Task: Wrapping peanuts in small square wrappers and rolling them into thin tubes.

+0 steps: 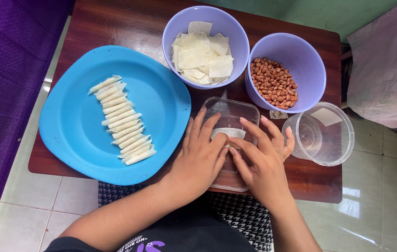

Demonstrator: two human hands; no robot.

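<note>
I see a bright blue plate (72, 121) with white rolls (121, 121), two lilac bowls (236, 32) (308, 53), reddish-brown peanuts (274, 83), off-white wrapper squares (203, 58), dark reddish wood table (114, 23), black-and-white houndstooth cloth (245, 212).

I see a small dark reddish-brown wooden table (114, 28) at centre, glossy pale floor tiles (371, 210) at four o'clock, purple fabric (2, 93) at nine, a green wall (329, 11) at one.

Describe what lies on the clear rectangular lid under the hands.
A pale wrapper lies on the lid, pinched by both hands' fingers. Anything inside it is covered.
</note>
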